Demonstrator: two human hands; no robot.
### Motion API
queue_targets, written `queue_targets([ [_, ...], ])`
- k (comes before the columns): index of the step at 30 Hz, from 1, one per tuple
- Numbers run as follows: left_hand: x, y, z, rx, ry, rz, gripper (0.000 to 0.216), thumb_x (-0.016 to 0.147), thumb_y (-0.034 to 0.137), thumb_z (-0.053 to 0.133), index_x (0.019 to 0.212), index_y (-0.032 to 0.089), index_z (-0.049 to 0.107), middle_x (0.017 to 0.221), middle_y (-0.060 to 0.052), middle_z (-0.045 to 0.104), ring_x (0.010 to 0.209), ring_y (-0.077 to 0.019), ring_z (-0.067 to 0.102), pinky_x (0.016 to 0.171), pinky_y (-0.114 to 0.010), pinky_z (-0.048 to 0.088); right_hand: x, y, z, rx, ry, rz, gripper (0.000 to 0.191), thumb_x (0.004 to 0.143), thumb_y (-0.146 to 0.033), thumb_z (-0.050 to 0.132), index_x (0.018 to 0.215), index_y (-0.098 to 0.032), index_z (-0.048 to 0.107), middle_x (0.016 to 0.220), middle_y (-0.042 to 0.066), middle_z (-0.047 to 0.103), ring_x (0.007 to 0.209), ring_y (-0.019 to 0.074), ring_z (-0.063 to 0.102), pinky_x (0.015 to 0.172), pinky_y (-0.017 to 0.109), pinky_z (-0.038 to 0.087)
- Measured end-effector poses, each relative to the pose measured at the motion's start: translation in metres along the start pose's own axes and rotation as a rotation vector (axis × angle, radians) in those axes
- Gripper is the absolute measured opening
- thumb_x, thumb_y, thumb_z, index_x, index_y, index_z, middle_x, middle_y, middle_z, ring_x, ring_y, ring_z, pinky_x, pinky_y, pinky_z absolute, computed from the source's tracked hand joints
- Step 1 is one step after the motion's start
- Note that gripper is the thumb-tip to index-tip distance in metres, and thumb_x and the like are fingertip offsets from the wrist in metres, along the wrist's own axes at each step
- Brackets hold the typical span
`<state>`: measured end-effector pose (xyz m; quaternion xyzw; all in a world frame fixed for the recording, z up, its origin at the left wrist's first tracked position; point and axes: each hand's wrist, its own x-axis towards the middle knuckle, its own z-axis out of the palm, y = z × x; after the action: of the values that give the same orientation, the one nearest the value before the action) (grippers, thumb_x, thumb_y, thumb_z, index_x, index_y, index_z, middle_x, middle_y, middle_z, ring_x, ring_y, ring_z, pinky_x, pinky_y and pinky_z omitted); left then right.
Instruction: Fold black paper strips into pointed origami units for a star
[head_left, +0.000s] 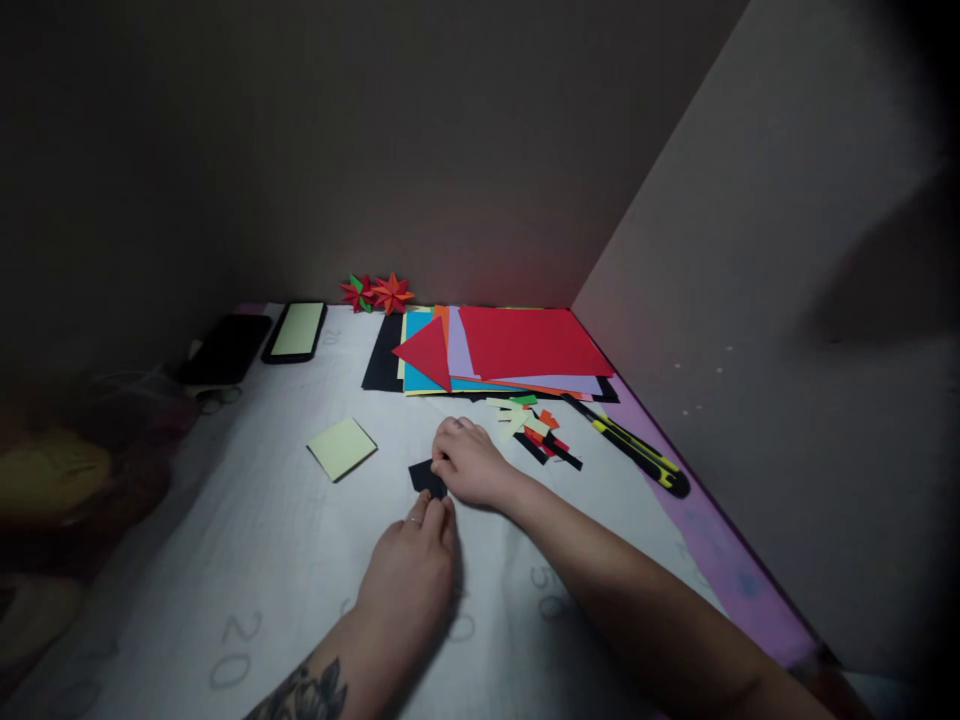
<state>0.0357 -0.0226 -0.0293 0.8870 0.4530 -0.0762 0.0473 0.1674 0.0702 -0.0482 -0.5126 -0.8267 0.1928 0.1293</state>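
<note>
A small piece of black paper (425, 478) with angled edges lies on the white sheet, between my two hands. My left hand (418, 540) reaches it from the near side, its fingers close together and the fingertips pressing on the lower edge. At the paper's right edge, my right hand (469, 460) is closed with curled fingers, covering that part of the paper. A square of pale yellow paper (342, 449) rests to the left, touched by neither hand.
Cut paper strips (536, 427) and a yellow-black utility knife (637, 450) lie to the right. Behind are stacked coloured sheets (536, 342), folded paper stars (391, 293) and a phone-like black object with a pale yellow top (297, 331). Walls (757, 330) bound the back and right.
</note>
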Motion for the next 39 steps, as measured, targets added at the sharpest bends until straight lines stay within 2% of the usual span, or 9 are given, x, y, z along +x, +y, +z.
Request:
queue_targets([
  [5, 0.0, 0.001, 0.001, 0.003, -0.005, 0.006, 0.045, 0.078, -0.001, 0.046, 0.119, 0.005, 0.061, 0.115, -0.022, 0.063, 0.119, -0.0324, 0.054, 0.078, -0.036, 0.058, 0.0, 0.0, -0.001, 0.016, -0.014, -0.01, 0.01, 0.082, -0.018, 0.059, 0.072, -0.018, 0.061, 0.098, 0.003, 0.058, 0.095, 0.0203, 0.047, 0.077, 0.033, 0.034],
  [8, -0.001, -0.002, -0.001, -0.016, -0.005, 0.0, 0.047, 0.078, 0.0, 0.047, 0.124, 0.005, 0.057, 0.116, -0.021, 0.063, 0.118, -0.0309, 0.055, 0.08, -0.036, 0.057, 0.0, 0.0, -0.004, 0.04, -0.019, -0.021, 0.01, 0.082, -0.017, 0.059, 0.072, -0.018, 0.061, 0.097, 0.004, 0.058, 0.096, 0.0201, 0.047, 0.078, 0.033, 0.034],
  [13, -0.001, -0.007, -0.005, -0.08, -0.006, -0.09, 0.051, 0.081, -0.003, 0.042, 0.129, 0.011, 0.052, 0.117, -0.018, 0.062, 0.098, -0.022, 0.064, 0.077, -0.033, 0.056, -0.002, 0.002, -0.01, 0.087, -0.049, -0.052, 0.009, 0.082, -0.015, 0.059, 0.073, -0.018, 0.061, 0.096, 0.003, 0.058, 0.094, 0.0192, 0.046, 0.08, 0.033, 0.035],
  [16, 0.0, -0.007, -0.006, -0.11, -0.022, -0.109, 0.045, 0.083, -0.001, 0.04, 0.124, 0.01, 0.056, 0.108, -0.016, 0.064, 0.092, -0.0218, 0.064, 0.074, -0.033, 0.056, -0.002, 0.003, -0.011, 0.094, -0.053, -0.061, 0.009, 0.082, -0.015, 0.059, 0.074, -0.018, 0.061, 0.096, 0.003, 0.057, 0.093, 0.0191, 0.046, 0.081, 0.033, 0.035],
  [25, 0.001, -0.007, 0.0, -0.087, 0.018, -0.056, 0.045, 0.08, -0.002, 0.041, 0.121, 0.007, 0.058, 0.1, -0.015, 0.064, 0.091, -0.0233, 0.062, 0.073, -0.035, 0.056, -0.002, 0.003, -0.007, 0.083, -0.039, -0.058, 0.008, 0.082, -0.017, 0.06, 0.074, -0.018, 0.061, 0.097, 0.004, 0.057, 0.096, 0.0196, 0.047, 0.08, 0.032, 0.035],
  [39, 0.001, -0.005, 0.001, -0.031, 0.032, -0.027, 0.053, 0.075, -0.007, 0.04, 0.124, 0.004, 0.055, 0.11, -0.019, 0.064, 0.101, -0.0255, 0.061, 0.074, -0.033, 0.055, -0.002, 0.004, 0.0, 0.038, -0.001, -0.019, 0.009, 0.083, -0.019, 0.061, 0.074, -0.019, 0.061, 0.099, 0.003, 0.057, 0.095, 0.02, 0.046, 0.078, 0.033, 0.033],
])
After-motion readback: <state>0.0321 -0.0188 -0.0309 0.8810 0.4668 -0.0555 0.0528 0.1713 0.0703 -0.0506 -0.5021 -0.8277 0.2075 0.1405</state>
